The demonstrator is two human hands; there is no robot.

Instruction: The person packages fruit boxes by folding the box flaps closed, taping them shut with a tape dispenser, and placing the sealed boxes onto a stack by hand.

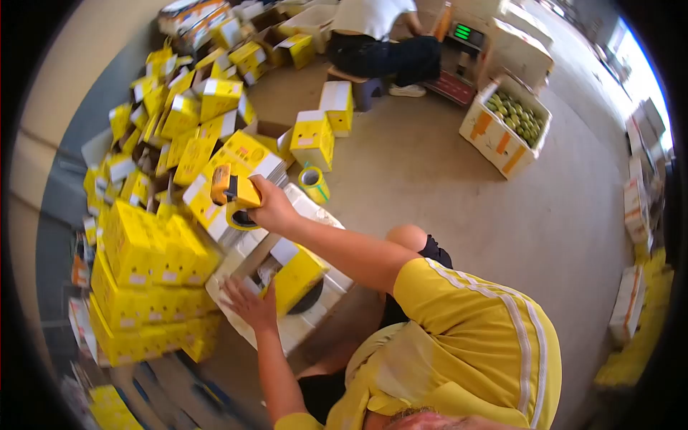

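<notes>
My right hand (272,206) is closed around the handle of a tape dispenser (233,190), orange-yellow and black, held above a stack of flat yellow cartons. My left hand (251,304) has its fingers spread and slightly blurred, beside a small yellow carton (297,279). Its thumb side appears to touch the carton's edge. White flaps of that carton stand raised, and something pale shows in its opening. The carton sits over a dark round patch on a white foam box (326,312). A roll of tape (313,183) stands on the floor beyond.
Folded yellow cartons (190,143) lie heaped at the left, with stacked yellow boxes (143,287) nearer me. Another person (373,43) sits ahead beside a scale with a green display (462,33). A white box of green fruit (498,136) stands right of them. More boxes (627,301) line the right.
</notes>
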